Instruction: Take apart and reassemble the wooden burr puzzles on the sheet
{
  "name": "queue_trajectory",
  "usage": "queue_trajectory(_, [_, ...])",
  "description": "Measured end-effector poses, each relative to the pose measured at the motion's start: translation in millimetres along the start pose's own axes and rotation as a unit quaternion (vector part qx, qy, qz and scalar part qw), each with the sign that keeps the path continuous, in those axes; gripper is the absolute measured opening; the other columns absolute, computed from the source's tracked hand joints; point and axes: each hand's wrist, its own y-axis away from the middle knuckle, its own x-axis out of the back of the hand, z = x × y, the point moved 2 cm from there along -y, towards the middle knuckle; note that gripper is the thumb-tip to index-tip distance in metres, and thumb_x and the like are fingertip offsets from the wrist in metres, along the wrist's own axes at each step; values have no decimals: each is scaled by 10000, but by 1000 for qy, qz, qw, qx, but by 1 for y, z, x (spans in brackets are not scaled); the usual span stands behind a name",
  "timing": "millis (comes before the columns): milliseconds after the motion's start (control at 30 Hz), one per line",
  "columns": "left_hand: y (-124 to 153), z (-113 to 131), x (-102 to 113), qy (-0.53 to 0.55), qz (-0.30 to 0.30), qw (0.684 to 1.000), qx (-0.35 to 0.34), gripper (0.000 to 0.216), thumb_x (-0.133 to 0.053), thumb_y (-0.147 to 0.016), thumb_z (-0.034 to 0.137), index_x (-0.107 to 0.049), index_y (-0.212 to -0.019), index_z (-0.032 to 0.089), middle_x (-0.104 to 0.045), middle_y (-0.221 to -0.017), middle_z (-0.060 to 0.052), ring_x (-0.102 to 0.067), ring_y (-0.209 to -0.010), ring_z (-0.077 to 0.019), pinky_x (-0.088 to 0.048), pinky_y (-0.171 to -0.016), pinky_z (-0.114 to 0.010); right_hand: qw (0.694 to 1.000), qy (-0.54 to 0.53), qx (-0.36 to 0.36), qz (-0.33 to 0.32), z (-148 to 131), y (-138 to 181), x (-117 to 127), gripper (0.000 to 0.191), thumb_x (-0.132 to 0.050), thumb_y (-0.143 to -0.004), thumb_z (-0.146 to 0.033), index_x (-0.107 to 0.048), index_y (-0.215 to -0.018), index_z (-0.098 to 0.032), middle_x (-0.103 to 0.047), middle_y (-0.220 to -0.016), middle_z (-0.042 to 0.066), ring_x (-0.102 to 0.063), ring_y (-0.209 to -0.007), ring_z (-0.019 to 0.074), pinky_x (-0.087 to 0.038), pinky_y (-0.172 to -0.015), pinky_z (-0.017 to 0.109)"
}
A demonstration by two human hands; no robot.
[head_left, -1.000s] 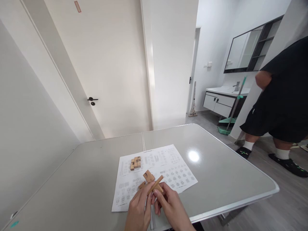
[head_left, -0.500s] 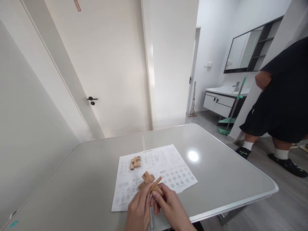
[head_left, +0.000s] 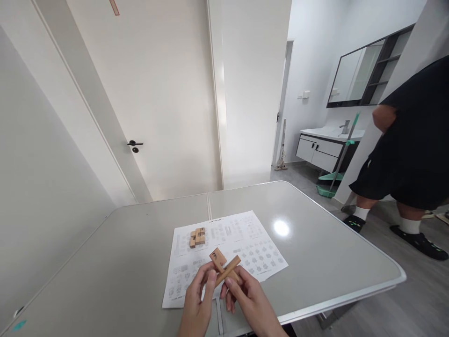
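Between my two hands, low over the paper, are wooden puzzle pieces crossed in an X. One slim wooden bar [head_left: 229, 268] slants up to the right, across a wider wooden piece [head_left: 218, 257] with a dark mark on its upper end. My left hand [head_left: 199, 291] pinches the left side of the pieces, thumb upright and fingers curled behind. On the lower right side, my right hand [head_left: 248, 294] grips them between thumb and fingers. The fingers hide where the pieces meet. A cluster of wooden blocks [head_left: 198, 238] sits farther back on the printed sheet [head_left: 261, 241].
A grey table [head_left: 315, 267] with a metal edge and a centre seam bears the sheet. Behind it is a white door [head_left: 168, 93]. At the right stands a person in dark clothes [head_left: 410, 140], near a sink cabinet [head_left: 317, 152] and a green dustpan [head_left: 326, 189].
My left fingers have shifted left and opened up a little around the pieces. The marked piece has turned, and the crossed shape shows more plainly. The block cluster is unmoved.
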Motion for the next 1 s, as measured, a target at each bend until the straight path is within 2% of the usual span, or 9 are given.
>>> queue_trajectory(133, [-8,11,-4,55,0,998,36,380,-609,-928,564,-702,-897,197,-709,-782,-22,-690,-784,-221,-553,-747,-273,1000,7,7,-6,-2,1,-6,440,-595,-945,-627,-626,-1034,-197,-678,-773,18,-567,-545,144,-460,-540,275])
queue_trajectory(233, [-7,10,-5,83,-4,995,60,384,-621,-924,568,-697,-867,196,-657,-669,9,-666,-703,-197,-533,-682,-251,1000,7,12,-13,1,1,-8,417,-593,-956,-606,-617,-1046,-199,-688,-778,20,-569,-548,142,-458,-543,267])
queue_trajectory(333, [-5,6,-4,99,24,992,77,398,-669,-888,579,-733,-934,189,-751,-818,-29,-717,-867,-236,-548,-800,-269,1000,14,15,-23,5,1,-8,392,-578,-973,-582,-613,-1050,-199,-699,-800,26,-570,-553,139,-455,-547,262])
queue_trajectory(467, [-9,-9,3,174,106,971,126,445,-734,-832,591,-745,-985,173,-782,-1067,-80,-707,-1109,-293,-550,-935,-305,996,84,13,-38,8,2,-2,344,-556,-996,-537,-609,-1056,-202,-716,-814,31,-599,-589,154,-457,-570,262])
queue_trajectory(600, [-16,-32,13,336,164,907,196,200,-729,-905,317,-730,-1017,151,-774,-1128,-102,-721,-1138,-266,-581,-970,-319,970,243,24,-21,13,-4,8,206,-536,-1019,-407,-623,-1009,-221,-722,-792,25,-652,-686,192,-443,-605,265])
queue_trajectory(700, [-16,-47,20,371,201,874,242,112,-647,-943,160,-725,-1021,144,-774,-1126,-116,-743,-1106,-254,-604,-968,-345,931,356,79,8,21,-16,16,116,-513,-1002,-252,-625,-1024,-233,-723,-922,52,-672,-840,235,-492,-716,316])
queue_trajectory(767, [-14,-53,23,356,208,879,238,135,-621,-965,205,-729,-1025,149,-763,-1165,-125,-725,-1144,-266,-603,-977,-362,895,425,133,13,27,-26,18,234,-529,-939,-126,-618,-1122,-240,-697,-1105,83,-647,-1016,270,-510,-855,380])
queue_trajectory(867, [-10,-55,24,310,195,909,198,236,-714,-903,376,-738,-1008,166,-759,-1151,-102,-687,-1203,-290,-592,-984,-355,848,495,185,-27,33,-43,20,474,-568,-858,-19,-577,-1273,-248,-635,-1289,100,-556,-1206,300,-479,-1005,451])
queue_trajectory(1000, [-5,-48,26,228,161,948,151,481,-810,-756,578,-728,-1012,180,-761,-1032,-62,-689,-1158,-298,-585,-949,-327,820,535,190,-70,36,-59,24,440,-621,-876,-27,-590,-1261,-239,-647,-1269,95,-529,-1215,308,-466,-1022,483])
